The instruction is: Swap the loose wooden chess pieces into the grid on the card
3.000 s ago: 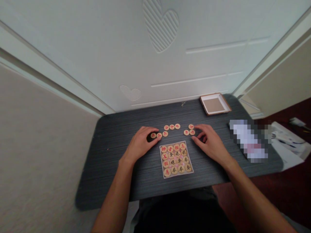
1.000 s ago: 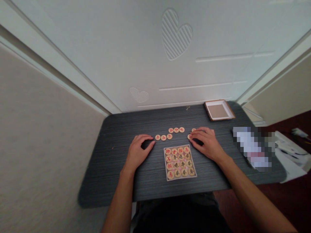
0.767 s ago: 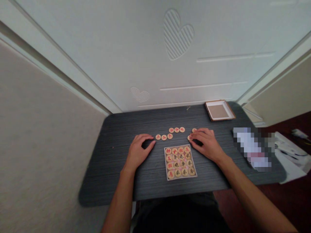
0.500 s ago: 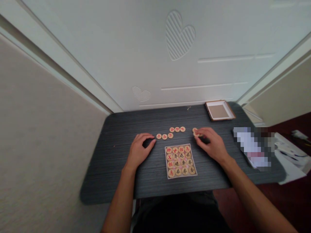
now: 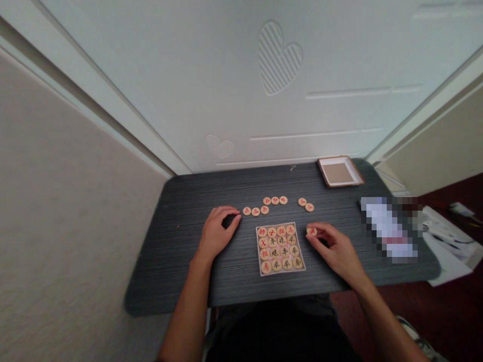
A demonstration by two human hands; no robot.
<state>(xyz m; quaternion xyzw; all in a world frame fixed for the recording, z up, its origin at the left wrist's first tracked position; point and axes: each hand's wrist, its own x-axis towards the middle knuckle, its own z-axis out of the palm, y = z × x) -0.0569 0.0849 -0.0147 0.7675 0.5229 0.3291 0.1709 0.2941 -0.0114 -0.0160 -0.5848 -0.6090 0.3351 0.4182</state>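
A round xiangqi piece [image 5: 311, 231] with a red character is pinched between the thumb and fingers of my right hand [image 5: 334, 247], just right of the box. My left hand [image 5: 220, 229] rests on the table, fingers curved and apart, holding nothing; its fingertips are near a row of red pieces [image 5: 255, 211]. The square box [image 5: 300, 224] holds rows of wooden pieces, red characters along its top and left, black ones elsewhere. Behind it lies a second row of red pieces [image 5: 275, 200]. Two more red pieces [image 5: 305, 204] touch or nearly touch, beyond my right hand.
An open box lid [image 5: 340, 173] sits at the table's back right corner. A blurred-out flat object [image 5: 388, 229] lies near the right edge. The dark table [image 5: 181, 271] meets a white door [image 5: 169, 90] behind. Beyond its right end are white items [image 5: 451, 246].
My right hand has moved toward me with one piece, away from the other two at the right, which now show fully. My left hand has stayed in place.
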